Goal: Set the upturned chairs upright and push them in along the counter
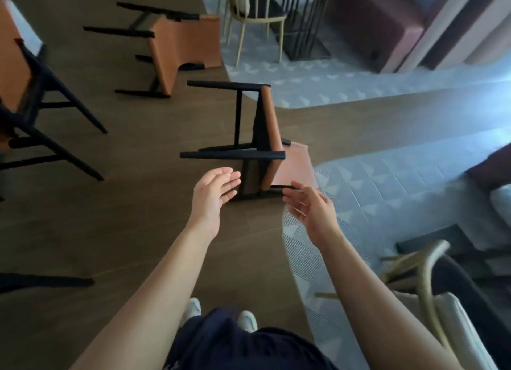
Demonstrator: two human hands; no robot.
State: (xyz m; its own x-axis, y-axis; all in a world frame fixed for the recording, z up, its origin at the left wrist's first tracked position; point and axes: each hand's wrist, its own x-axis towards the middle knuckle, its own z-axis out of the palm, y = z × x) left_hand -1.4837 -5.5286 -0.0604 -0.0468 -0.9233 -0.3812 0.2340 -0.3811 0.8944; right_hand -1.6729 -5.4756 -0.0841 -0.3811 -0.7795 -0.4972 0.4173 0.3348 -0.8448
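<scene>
both hands, left hand (214, 194) and right hand (311, 209), hover apart and empty by the tipped orange chair (269, 137); probably best gripping seat edge and backrest, then pivoting upright.

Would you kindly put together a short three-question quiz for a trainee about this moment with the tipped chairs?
1. True or false: the left hand grips the nearest chair.
2. Multiple choice: the nearest chair's black legs point toward A) the picture's left, B) the picture's right, C) straight up.
3. Short answer: what does the right hand hold?

Key: 1 false, its fingers are straight and open; 2 A, since the chair lies on its side; 3 nothing.
</scene>
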